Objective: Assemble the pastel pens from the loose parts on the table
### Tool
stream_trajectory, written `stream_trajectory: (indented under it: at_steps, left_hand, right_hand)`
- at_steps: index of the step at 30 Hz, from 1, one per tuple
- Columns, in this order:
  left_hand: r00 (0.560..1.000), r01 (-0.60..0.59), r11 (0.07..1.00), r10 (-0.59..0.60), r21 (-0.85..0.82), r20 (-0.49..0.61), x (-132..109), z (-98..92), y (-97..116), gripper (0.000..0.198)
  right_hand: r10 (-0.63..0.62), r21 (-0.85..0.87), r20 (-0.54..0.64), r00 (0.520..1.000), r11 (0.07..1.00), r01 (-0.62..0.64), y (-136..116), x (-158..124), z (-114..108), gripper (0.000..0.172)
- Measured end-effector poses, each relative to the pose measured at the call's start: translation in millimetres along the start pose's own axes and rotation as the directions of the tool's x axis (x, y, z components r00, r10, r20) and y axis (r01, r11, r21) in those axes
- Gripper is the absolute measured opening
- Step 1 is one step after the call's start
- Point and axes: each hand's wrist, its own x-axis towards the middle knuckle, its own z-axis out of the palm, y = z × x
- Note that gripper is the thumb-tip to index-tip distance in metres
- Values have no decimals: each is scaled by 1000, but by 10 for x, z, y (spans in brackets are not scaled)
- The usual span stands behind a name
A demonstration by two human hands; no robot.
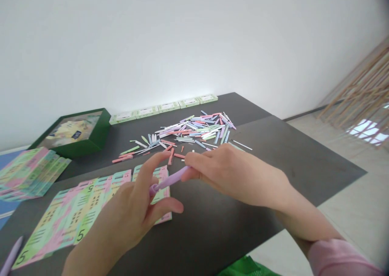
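Note:
A light purple pen [173, 178] spans the gap between my hands, tilted up to the right. My right hand [231, 173] pinches its upper right end between thumb and fingers. The lower end, with a clip-like purple piece, sits against the curled fingers of my left hand [127, 211]. My left thumb and index finger are spread apart around the pen, while its other fingers are mostly hidden. Beneath my left hand lie overlapping printed cards [73, 211] in green, yellow and pink, some marked with a 5.
Behind my hands spreads a pile of pastel pen parts [200, 128]. A green box [91, 142] holding packets stands back left, beside stacked printed packs [27, 173]. Several flat boxes [146, 111] line the wall. Another purple pen [12, 253] lies front left. The table edge runs at right.

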Motion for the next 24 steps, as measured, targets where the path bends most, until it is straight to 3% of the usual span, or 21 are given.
stream_trajectory:
  at_steps: [3,6,8,10,12,14,16,18,21,24]
  left_hand:
    - [1000,-5,981,3,196,8,-16,3,-15,74]
    - [996,-33,942,1,333,94,-38,33,-42,71]
    - [984,13,941,-72,339,161,-46,71,-61,70]
    - [955,128,963,-184,237,231,-47,109,-65,71]
    - [913,250,968,-247,33,324,-45,132,-48,69]
    - [899,319,923,-223,-215,377,-48,134,-15,63]
    - [900,345,839,-169,-422,401,-55,124,20,56]
    - [878,393,767,-149,-507,455,-58,118,46,53]
    - [831,466,794,-241,-390,502,-35,150,50,66]
    - [818,422,906,-372,-20,439,16,236,17,82]
  right_hand:
    - [16,-83,84,996,997,-9,-58,22,-32,31]
    - [-54,96,159,986,995,38,-24,69,4,34]
    - [-106,226,177,978,972,65,35,92,56,39]
    - [-92,293,194,977,956,32,93,104,108,38]
    - [-55,239,214,975,971,2,132,109,138,30]
    - [-81,112,233,969,992,56,148,112,135,19]
    - [-159,4,279,947,986,165,143,111,109,22]
    - [-233,-75,300,925,961,267,122,98,85,22]
    - [-221,-123,315,923,955,271,79,51,107,21]
    - [-36,42,358,933,999,22,59,8,201,17]
